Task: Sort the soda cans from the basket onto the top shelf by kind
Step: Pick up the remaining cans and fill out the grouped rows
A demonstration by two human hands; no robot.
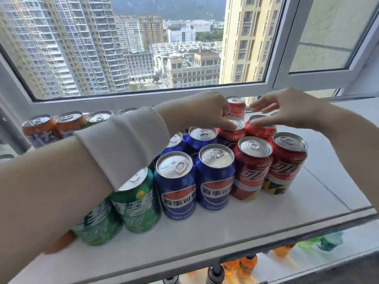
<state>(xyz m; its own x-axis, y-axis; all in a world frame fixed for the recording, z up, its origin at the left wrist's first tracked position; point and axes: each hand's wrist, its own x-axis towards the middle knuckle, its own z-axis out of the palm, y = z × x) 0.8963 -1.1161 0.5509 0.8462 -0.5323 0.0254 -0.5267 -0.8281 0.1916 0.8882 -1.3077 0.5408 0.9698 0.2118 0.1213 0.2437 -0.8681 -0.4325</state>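
Left hand: the left hand (205, 113) reaches across the rows, and its fingers curl down and pinch the rim of a red can (232, 133).
Right hand: the right hand (287, 111) hovers over the next red can (261, 132), fingers spread and blurred. The thumb is near the lid, but I cannot tell if it touches.
Cans: all stand upright on the shelf (225, 228), grouped from left to right as orange cans (41, 130), green cans (135, 208), blue cans (176, 191), then red.
Basket: not in view.
Risk, packing: the red cans touch each other, so a pinched can that is pushed or tilted may knock its neighbours.
Risk, grip: a rim pinch is a small hold, and the can could slip.
Risk, sleeve: the sleeve (123, 144) passes close above the blue and green cans. If the forearm drops, it could tip one toward the front edge.
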